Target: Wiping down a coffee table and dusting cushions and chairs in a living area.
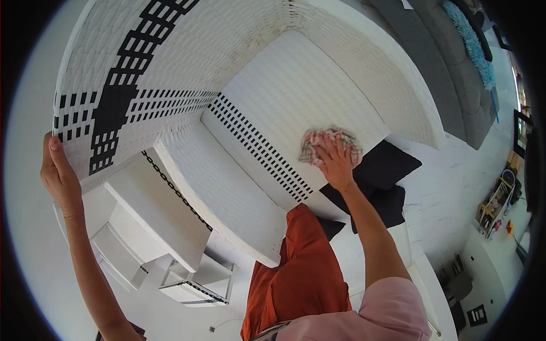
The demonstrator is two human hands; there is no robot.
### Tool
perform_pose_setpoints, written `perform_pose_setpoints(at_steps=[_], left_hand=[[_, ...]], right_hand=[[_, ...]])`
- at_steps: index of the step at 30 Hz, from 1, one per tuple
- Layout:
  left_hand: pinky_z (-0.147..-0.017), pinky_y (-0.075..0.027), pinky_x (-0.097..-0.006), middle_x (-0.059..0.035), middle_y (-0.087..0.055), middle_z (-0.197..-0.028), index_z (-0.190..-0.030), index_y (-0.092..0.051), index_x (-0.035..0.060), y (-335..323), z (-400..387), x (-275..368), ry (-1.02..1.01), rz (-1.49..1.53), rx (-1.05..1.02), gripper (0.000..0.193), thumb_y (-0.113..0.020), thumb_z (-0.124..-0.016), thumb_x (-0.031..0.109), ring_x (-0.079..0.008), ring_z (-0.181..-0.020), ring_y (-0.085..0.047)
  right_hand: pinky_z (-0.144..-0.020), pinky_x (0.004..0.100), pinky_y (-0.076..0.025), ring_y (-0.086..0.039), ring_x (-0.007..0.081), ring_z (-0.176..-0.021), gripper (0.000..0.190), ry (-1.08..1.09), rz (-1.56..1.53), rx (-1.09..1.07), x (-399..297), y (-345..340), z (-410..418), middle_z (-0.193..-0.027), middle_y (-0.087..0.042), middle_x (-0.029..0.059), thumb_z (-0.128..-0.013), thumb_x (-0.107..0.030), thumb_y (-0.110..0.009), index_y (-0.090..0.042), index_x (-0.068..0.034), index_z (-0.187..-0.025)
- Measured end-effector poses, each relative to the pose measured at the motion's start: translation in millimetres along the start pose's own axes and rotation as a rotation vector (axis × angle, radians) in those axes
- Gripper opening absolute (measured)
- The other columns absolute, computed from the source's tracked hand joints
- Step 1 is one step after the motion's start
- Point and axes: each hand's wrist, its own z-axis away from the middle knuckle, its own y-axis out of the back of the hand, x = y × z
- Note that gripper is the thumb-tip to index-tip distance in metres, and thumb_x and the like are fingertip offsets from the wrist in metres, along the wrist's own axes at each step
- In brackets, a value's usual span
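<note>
Before me stands a white woven armchair (pixel 298 81) with black checked bands across its seat and backrest (pixel 179 64). My right hand (pixel 336 162) presses a crumpled red-and-white checked cloth (pixel 310 145) flat against the front part of the seat. The cloth spreads out around my fingers, and its edges look slightly blurred. At the far left, my left hand (pixel 62 174) grips the outer edge of the backrest, with the thumb on the near face and the other fingers mostly hidden.
Black cushions (pixel 386 166) lie just beyond the seat's front edge. A second white woven seat (pixel 166 204) with a black chain-pattern trim stands beside the left armrest (pixel 226 187). At upper right, a blue fluffy duster (pixel 471 42) lies on a grey sofa (pixel 443 64). A cluttered shelf (pixel 495 209) stands farther right.
</note>
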Motion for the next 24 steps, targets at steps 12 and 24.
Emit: perform_pose_setpoints(at_steps=[12, 24], left_hand=[[-0.063, -0.049, -0.0339, -0.0064, -0.062, -0.07, -0.1, -0.065, 0.0147, -7, -7, 15, 0.008, -0.05, 0.019, 0.054, -0.03, -0.101, 0.055, -0.0198, -0.065, -0.06], [-0.11, -0.022, -0.055, -0.0153, -0.019, -0.159, -0.14, -0.047, 0.0164, 95, 130, 106, -0.331, 0.397, 0.13, 0.069, -0.074, -0.077, 0.013, -0.0462, -0.143, -0.014]], right_hand=[[-0.107, 0.0572, -0.033, -0.024, 0.0346, -0.143, 0.049, 0.234, -0.062, -0.114, -128, -55, 109, -0.152, -0.033, 0.0025, -0.083, -0.014, -0.058, -0.056, -0.018, -0.132], [-0.088, 0.0285, -0.046, -0.062, 0.0194, -0.095, 0.03, -0.765, -1.585, 0.23, -142, 85, 207, -0.103, -0.066, 0.0028, -0.088, -0.002, -0.048, -0.062, -0.004, -0.115]])
